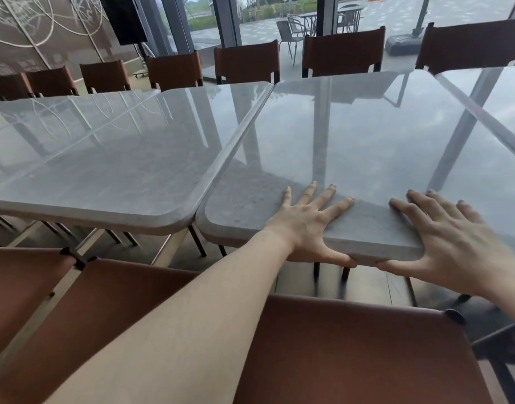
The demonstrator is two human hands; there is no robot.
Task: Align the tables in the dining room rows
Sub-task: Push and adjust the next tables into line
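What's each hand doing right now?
Left hand: grips the table edge, fingers on top, thumb under.
Right hand: same grip, same table.

No readable text, label or number shows anywhere.

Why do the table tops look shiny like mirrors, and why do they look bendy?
In the head view, daylight from the big windows bounces off the glossy middle table and the left table, so window frames and wall swirls show as reflections; the wide-angle lens curves straight edges; the left hand and right hand look sharp, while the chair legs below are smeared.
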